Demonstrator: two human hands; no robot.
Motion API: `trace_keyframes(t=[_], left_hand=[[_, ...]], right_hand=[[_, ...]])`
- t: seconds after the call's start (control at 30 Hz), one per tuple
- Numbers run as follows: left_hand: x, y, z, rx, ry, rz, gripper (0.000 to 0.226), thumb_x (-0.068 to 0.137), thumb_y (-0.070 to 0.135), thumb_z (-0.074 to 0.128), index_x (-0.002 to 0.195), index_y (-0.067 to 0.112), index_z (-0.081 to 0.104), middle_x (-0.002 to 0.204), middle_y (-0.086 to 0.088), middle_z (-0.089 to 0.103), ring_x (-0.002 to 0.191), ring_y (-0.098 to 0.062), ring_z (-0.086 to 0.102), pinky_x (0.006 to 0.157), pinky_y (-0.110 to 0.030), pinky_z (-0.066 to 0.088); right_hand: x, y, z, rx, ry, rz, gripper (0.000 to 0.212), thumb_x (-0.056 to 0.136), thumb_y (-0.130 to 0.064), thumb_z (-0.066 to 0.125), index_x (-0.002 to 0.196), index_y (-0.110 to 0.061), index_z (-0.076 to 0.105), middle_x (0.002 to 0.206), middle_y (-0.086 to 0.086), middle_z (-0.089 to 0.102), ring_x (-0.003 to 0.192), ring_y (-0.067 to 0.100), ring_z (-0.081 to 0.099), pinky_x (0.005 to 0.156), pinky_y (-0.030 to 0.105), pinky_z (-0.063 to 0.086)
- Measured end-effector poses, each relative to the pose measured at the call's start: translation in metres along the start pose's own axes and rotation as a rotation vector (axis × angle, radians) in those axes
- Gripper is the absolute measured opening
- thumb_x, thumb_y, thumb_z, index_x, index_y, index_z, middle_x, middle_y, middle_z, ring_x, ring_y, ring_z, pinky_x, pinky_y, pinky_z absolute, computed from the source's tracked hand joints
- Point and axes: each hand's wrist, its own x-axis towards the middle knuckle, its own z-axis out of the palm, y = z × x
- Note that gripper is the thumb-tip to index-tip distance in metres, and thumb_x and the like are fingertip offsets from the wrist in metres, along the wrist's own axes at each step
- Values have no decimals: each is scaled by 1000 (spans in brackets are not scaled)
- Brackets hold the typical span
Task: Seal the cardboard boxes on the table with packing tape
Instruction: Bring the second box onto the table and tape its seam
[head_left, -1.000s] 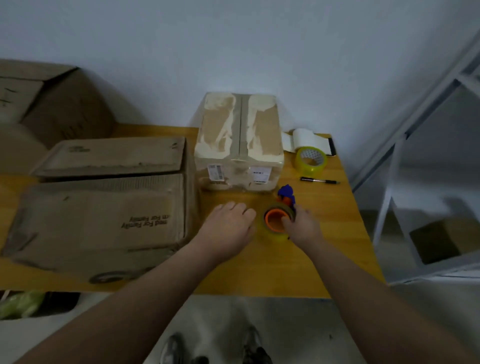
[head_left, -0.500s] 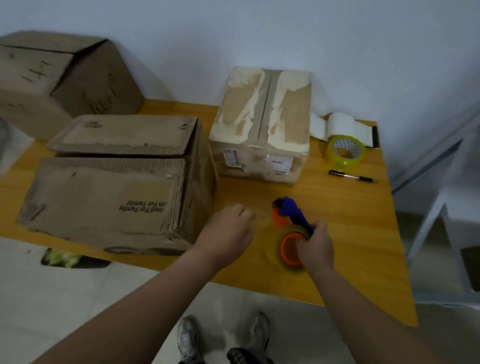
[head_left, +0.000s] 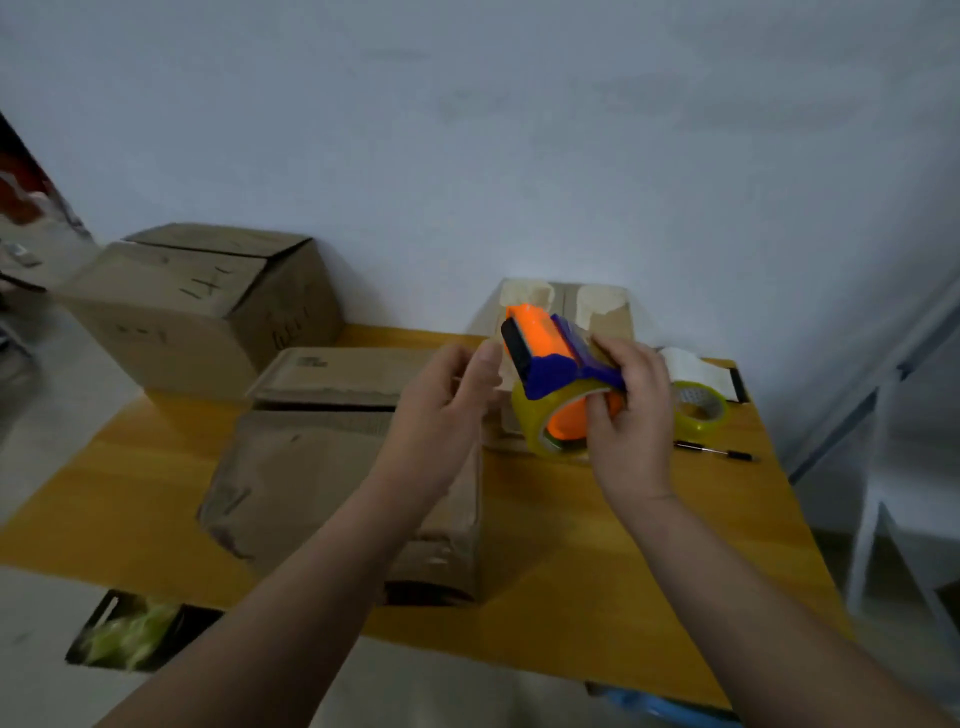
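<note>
Big cardboard box (head_left: 322, 467) lies flat on the wooden surface (head_left: 623, 545), top flaps folded shut with a seam between them, so whatever is inside stays hidden. Behind it, a smaller box (head_left: 597, 304) with torn, pale patches on top, closed too. Off to the far left, a third box (head_left: 208, 301), one flap lifted slightly, interior not visible. Down on the floor, a dark crate (head_left: 130, 629) holds something green, too blurred to name.

Now the action: the right grip (head_left: 628, 415) is clasped around the tape dispenser (head_left: 550, 358), the orange and blue one carrying a yellowish roll, lifted above the surface in front of the smaller box. The left grip (head_left: 447, 415) hangs just beside the dispenser's black front edge, thumb up, fingers loosely bent, nothing visible in them; contact with the dispenser I cannot tell.

Right of the dispenser, a spare tape roll (head_left: 698, 410) and a pen (head_left: 717, 454) rest on the surface.
</note>
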Motion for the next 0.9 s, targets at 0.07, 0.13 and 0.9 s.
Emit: trace_keyframes(t=[0.07,0.13,0.9], left_hand=[[6,1,-27,-76,28,-70,33,88,47,52,79,15,57,79,-5,66,73,-12,62,69,-27,52],[12,-1,-56,-127,61,-104,22,90,28,61,78,11,54,81,-11,66,68,-11,60,65,-22,51],[65,-76,-204,-404,-218,-694,15,83,-6,64,97,-4,59,86,-14,64,71,-14,61,49,-15,51]], right_hand=[[0,-21,18,-9,12,-27,50,78,6,50,125,-10,58,121,-2,49,117,24,49,99,35,44],[-1,-41,38,-44,35,-31,50,78,9,52,125,-10,58,121,5,52,115,24,50,98,33,44],[-53,-115,152,-372,-74,96,54,87,6,54,136,-17,53,135,3,51,126,22,43,99,27,36]])
